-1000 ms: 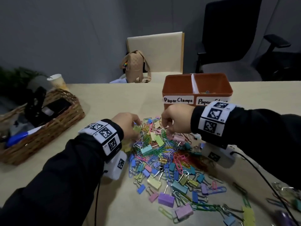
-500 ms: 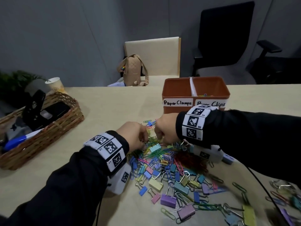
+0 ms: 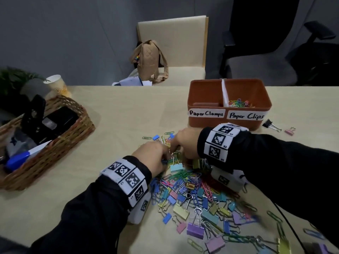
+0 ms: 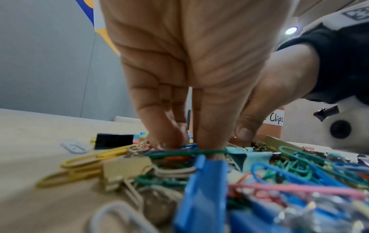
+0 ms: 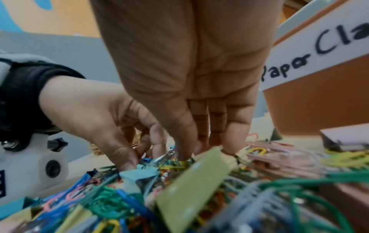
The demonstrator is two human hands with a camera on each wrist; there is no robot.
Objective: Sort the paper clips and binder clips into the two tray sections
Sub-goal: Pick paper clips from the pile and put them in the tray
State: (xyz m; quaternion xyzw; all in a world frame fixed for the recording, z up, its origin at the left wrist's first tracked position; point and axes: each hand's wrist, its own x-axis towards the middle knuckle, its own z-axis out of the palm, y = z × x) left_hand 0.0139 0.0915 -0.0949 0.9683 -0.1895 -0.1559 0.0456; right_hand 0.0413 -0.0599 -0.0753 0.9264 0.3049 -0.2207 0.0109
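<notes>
While both hands dig fingertips-down into the far edge of the pile, what either grips cannot be told.
Left hand [image 3: 152, 158] and right hand [image 3: 185, 143] meet in the pile [image 3: 198, 195]: dozens of light, tangling wire clips, best hooked by a loop, and stiff clamps, best pinched by the body. One tray [image 3: 229, 121] far right, two sections, clips in its right.
</notes>
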